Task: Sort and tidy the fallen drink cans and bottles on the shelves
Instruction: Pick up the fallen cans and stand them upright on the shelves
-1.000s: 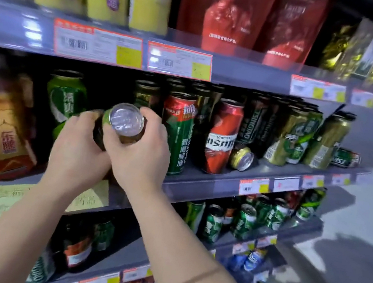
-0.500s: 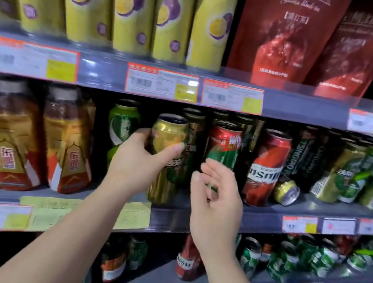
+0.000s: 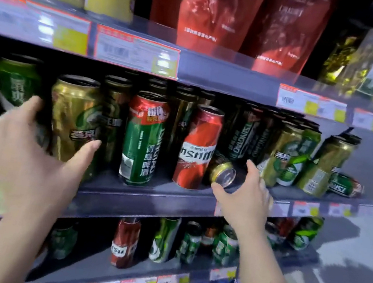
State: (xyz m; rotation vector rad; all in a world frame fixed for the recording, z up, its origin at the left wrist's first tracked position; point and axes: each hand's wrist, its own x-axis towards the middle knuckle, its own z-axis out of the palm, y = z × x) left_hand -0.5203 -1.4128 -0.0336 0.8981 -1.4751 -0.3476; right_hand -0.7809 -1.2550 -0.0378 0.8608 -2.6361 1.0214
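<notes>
Left hand spread wide around the upright gold can near the shelf front edge, thumb against its lower side, right hand open, fingers curled beside the fallen gold-ended can, thumb just below its rim.

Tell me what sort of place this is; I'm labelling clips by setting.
Most likely a shop aisle, a supermarket or convenience store. Tiered shelves carry price tags along their front edges, rows of beer cans fill the middle shelf, and packaged snack bags stand above.
</notes>
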